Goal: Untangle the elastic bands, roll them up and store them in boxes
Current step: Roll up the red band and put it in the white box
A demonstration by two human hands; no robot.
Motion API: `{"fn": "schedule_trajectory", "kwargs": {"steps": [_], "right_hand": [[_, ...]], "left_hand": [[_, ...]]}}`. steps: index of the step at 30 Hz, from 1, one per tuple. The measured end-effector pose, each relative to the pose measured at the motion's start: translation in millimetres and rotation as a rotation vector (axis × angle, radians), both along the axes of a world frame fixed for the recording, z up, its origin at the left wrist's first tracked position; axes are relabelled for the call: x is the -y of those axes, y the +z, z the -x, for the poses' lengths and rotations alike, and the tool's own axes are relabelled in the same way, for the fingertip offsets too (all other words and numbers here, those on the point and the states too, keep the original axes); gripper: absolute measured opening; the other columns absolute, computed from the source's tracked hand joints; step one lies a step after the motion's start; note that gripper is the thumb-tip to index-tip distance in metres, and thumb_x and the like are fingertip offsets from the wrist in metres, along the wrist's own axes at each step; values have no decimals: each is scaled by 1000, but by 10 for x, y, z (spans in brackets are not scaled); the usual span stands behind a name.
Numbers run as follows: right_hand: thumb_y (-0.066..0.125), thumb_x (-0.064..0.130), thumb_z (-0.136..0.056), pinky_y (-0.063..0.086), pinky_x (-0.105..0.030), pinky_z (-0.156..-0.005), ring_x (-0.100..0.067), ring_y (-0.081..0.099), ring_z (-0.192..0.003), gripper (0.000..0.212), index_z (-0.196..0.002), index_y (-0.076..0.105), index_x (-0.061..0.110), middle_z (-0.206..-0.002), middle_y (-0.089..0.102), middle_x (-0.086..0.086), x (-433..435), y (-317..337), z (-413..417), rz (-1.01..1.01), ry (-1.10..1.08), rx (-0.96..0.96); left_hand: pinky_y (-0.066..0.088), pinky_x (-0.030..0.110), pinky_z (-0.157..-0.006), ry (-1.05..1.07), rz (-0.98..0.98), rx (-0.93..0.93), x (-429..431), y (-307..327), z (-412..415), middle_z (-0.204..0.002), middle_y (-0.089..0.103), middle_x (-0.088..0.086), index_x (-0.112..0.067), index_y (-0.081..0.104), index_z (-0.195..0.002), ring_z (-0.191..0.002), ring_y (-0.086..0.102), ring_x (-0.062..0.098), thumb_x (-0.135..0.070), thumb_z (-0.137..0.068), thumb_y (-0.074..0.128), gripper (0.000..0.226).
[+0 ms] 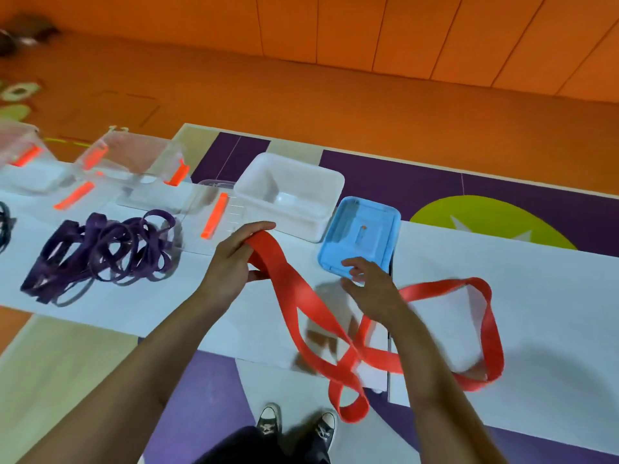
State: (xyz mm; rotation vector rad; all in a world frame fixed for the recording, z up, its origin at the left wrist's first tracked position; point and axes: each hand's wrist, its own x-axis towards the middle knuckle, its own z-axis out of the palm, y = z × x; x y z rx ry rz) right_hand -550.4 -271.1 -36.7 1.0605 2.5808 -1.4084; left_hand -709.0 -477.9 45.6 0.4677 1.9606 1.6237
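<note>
A wide red elastic band [482,333] loops across the white table, one end hanging over the front edge. My left hand [234,259] grips the band's upper end, lifted above the table. My right hand [371,286] hovers with loose fingers just in front of the blue lid [360,236], above the band, and holds nothing. An open white box [291,192] stands behind my left hand. A tangled heap of purple bands [100,252] lies to the left.
Clear boxes with orange clips [134,162] and a clear lid [214,216] line the table's far left. A black band's edge [4,222] shows at the left border. The white table surface [552,296] stretches to the right. My shoes [294,426] stand below the front edge.
</note>
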Motion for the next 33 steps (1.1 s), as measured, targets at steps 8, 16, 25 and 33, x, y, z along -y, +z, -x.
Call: {"fn": "schedule_trajectory", "kwargs": {"steps": [8,16,25,33], "right_hand": [[77,65,-73,42,-33,-106,-10,52,-126,89,-146,28,56,-132,53,15,1044,389,631,124,206,-184],[62,30,-93,44,-42,-104,-18,57,-112,56,-143,41,45,-122,55,11,1180,232,1007,-198,38,-141],[48,10,-102,34,-24,-112,-3,48,-130,64,-155,31,42,-144,50,14,880,711,979,-62,142,-137],[69,49,-76,50,-38,-93,-11,56,-100,54,-128,54,44,-103,52,11,626,862,1043,-351,93,-58]], "left_hand": [[63,38,-78,-66,-50,40,166,14,179,-118,62,8,-26,69,-122,-95,69,26,6,-100,36,51],[64,38,-77,-82,-147,-32,353,146,940,-117,58,-9,-24,67,-119,-100,63,25,10,-98,31,54],[64,39,-78,-223,-118,-80,359,159,1270,-102,62,-26,-26,64,-124,-92,65,8,9,-99,30,54],[64,41,-77,-193,-143,2,272,287,1228,-113,63,-12,-29,66,-123,-95,65,8,8,-99,38,52]]}}
